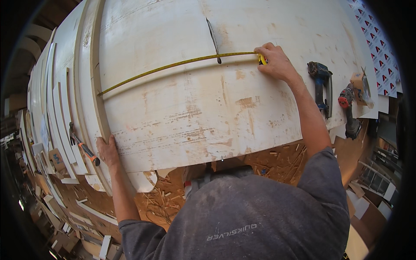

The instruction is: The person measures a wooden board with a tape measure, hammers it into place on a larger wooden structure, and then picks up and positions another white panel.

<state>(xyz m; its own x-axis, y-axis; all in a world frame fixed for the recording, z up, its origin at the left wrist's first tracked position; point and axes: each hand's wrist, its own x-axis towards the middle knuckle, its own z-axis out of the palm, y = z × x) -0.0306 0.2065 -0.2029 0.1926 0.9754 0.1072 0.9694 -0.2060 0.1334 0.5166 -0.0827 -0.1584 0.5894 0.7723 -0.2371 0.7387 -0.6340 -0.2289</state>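
My right hand [277, 61] is closed around a yellow tape measure [262, 60] above the white, stained work surface [173, 112]. Its yellow blade [173, 64] stretches left across the surface, its end meeting a long wooden strip [96, 56]. Close to the near end of that strip, my left hand [108, 150] grips its edge, thumb on the right side and fingers mostly hidden. The blade passes over a thin, dark, elongated thing [212, 37] whose kind I cannot tell.
A dark blue power tool [320, 84], a red and black cordless drill [348, 106] and a small cardboard box [359, 84] are on the right. Left of the strip lies a hammer [88, 152] with an orange and black handle, near more long strips [65, 117]. Wood offcuts [277, 162] litter the floor.
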